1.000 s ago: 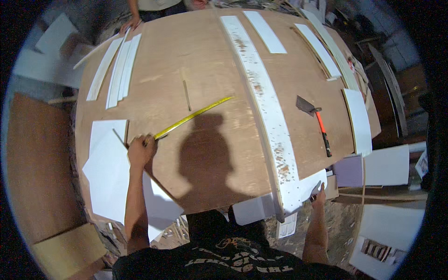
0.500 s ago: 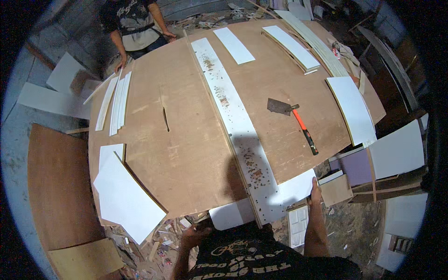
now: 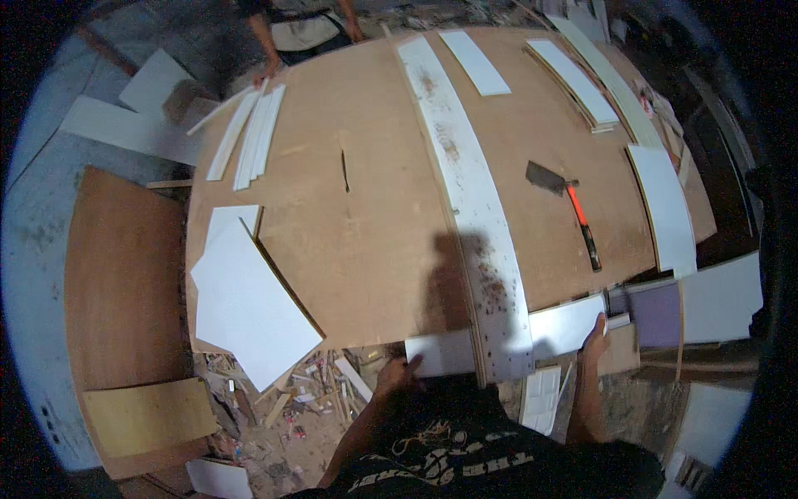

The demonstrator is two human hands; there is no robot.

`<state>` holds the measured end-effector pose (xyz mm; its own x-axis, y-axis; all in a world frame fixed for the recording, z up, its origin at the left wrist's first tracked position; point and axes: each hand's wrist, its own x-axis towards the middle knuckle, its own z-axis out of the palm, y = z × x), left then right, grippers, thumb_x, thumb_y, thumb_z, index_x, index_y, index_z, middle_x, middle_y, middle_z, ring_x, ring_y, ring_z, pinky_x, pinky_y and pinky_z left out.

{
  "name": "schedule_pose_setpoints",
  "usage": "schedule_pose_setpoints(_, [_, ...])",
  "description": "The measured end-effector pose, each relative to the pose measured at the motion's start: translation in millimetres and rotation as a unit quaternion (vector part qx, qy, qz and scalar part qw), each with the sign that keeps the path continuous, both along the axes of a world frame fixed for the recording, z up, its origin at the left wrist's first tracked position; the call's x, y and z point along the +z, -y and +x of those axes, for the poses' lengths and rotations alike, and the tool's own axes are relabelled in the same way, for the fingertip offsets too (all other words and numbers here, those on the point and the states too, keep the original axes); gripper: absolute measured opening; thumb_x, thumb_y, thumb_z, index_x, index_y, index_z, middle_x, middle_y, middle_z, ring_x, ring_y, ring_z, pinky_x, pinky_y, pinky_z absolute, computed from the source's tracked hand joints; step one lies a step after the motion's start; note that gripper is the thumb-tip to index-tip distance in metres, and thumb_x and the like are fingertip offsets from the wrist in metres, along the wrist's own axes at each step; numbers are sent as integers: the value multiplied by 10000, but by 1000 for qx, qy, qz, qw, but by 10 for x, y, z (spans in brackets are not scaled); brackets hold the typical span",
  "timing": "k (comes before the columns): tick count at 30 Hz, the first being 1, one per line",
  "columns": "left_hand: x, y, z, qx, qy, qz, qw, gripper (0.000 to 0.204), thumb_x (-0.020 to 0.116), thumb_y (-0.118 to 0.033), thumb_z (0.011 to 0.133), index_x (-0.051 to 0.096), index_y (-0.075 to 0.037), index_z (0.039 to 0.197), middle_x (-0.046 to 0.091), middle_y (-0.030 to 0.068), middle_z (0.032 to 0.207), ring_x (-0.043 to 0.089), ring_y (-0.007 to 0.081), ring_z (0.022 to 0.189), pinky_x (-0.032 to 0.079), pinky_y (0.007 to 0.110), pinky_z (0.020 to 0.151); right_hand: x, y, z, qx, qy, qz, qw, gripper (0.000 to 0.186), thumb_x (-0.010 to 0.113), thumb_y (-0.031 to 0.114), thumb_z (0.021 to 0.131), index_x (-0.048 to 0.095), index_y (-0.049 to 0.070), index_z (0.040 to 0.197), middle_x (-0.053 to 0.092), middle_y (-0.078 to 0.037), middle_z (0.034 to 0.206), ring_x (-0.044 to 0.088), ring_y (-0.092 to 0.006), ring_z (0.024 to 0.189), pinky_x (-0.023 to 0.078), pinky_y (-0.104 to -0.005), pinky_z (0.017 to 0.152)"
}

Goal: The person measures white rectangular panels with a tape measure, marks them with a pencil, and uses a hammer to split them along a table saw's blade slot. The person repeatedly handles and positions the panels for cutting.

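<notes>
A white rectangular board [image 3: 568,326] lies crosswise at the near table edge, its middle hidden under the near end of a long, marked white plank [image 3: 486,266]. My left hand [image 3: 399,374] grips the board's left end, fingers partly hidden in shadow. On its right end my right hand [image 3: 596,337] is closed, thumb along the edge. Right of the plank lies a hatchet-like tool [image 3: 582,216] with a broad dark blade and an orange and black handle, touched by neither hand. The plank carries dark spots and brown smears.
A large brown plywood tabletop [image 3: 357,274] bears white strips [image 3: 262,137], stacked boards [image 3: 573,83] and an angular white panel [image 3: 253,303] overhanging the near left edge. Across the table, a co-worker's hand [image 3: 268,73] touches a strip. Wood scraps [image 3: 307,399] litter the floor.
My view has shifted, so the table sits further left-tilted and higher in the picture. The white board now lies more level under the plank, and my left hand has come up onto its end.
</notes>
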<state>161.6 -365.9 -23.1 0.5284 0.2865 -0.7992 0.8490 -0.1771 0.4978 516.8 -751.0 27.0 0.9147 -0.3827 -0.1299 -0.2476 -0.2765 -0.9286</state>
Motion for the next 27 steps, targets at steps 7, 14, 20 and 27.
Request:
schedule_pose_setpoints(7, [-432,112,304,-121,90,-19,988,477,596,-458,978,699,-45,1193,707,248,1098,680,405,1053,512,470,946,1704,-638,-645,66,191,-285,937,435,719,382,955,691,-45,1031,707,-176,987,657,-289,932,504,-416,887])
schedule_pose_setpoints(14, [1471,-497,-45,-47,296,-5,954,454,676,-181,933,615,-104,1376,700,204,1132,686,340,1048,516,404,945,2429,-1554,-1844,206,272,-88,936,365,669,271,979,624,-13,1204,662,-167,1143,622,-261,1046,486,-390,926])
schedule_pose_setpoints(20, [2922,-402,-268,-50,340,72,936,790,718,47,808,438,-146,1521,701,158,1148,672,303,1049,509,376,930,2482,-2108,-2408,672,194,121,704,716,483,596,1004,565,-9,1378,531,-249,1454,493,-441,1359,352,-546,1141])
schedule_pose_setpoints(27, [3295,-242,-263,71,355,72,929,495,651,-280,848,657,32,1231,735,128,1010,659,196,934,511,367,863,1653,-2052,-956,654,102,-46,748,473,764,236,866,641,63,1289,633,-167,1330,583,-331,1250,436,-441,1082])
